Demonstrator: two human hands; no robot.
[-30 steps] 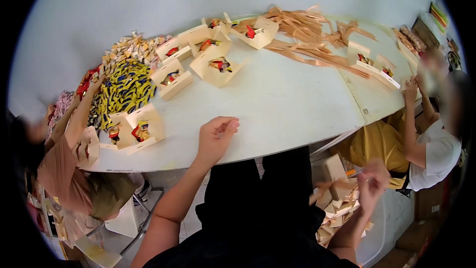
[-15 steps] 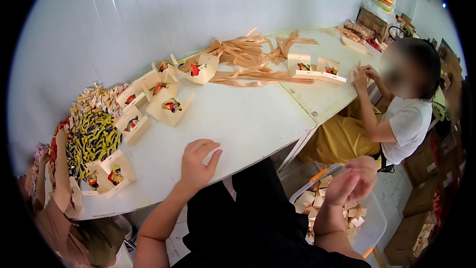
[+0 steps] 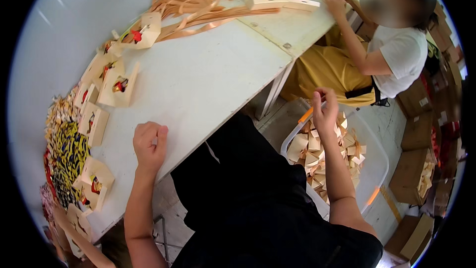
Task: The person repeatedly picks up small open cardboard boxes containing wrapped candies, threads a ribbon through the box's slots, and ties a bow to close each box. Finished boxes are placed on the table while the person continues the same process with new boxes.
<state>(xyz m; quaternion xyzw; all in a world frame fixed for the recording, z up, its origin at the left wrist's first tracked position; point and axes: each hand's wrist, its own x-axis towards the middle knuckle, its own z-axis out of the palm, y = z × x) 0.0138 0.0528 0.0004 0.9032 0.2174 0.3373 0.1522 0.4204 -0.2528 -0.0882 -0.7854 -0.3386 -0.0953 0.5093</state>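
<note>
My left hand is over the near part of the white table, its fingers curled in and the thumb lying apart from them. Nothing shows in it. Beyond the table's edge, my right hand is raised above a clear plastic bin. Its fingers are bent, the thumb stands off from them, and it is empty. Small folded cream boxes with tan ribbon fill much of the bin. Left of my left hand stand open cream boxes, among them one box with red and gold wrapped pieces inside.
Tan ribbons lie along the table's far side. Yellow-and-blue wrapped pieces are heaped at the left. A co-worker in a white shirt sits at the right, handling a cream piece. Another person's arm reaches in at lower left. Cardboard boxes line the right.
My view has turned to the right and down, so the table appears shifted left. My left hand's fingers have curled in. My right hand has come up over the bin, its fingers less bunched.
</note>
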